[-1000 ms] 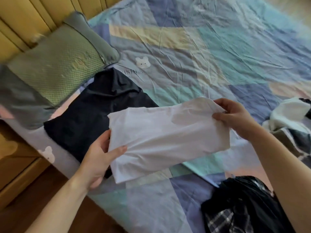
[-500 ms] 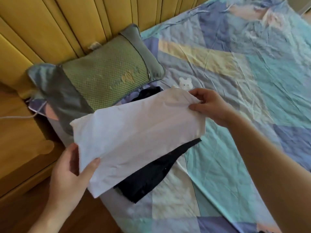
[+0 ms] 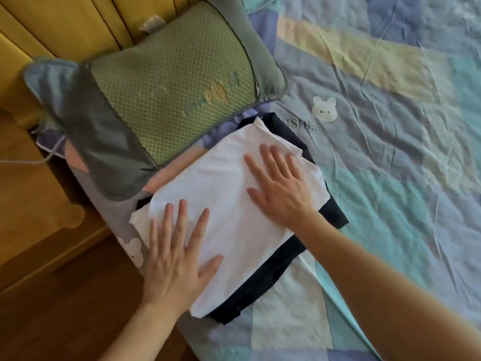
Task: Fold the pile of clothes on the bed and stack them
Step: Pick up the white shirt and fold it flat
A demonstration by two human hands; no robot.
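Two garments stacked on a patchwork bedspread (image 3: 390, 178), largest thing in sight, wrinkled and printed with a small white bear. Beside the stack, toward the yellow headboard: a green quilted pillow (image 3: 171, 74) with grey edging. Under the stack's top layer: a dark folded garment (image 3: 263, 280), its edges peeking out on the side away from the pillow. On top of that: a white folded garment (image 3: 229, 204), lying flat. Pressed onto the white cloth, left hand (image 3: 177, 259) and right hand (image 3: 281, 188) (palms down, fingers straight and spread, nothing gripped).
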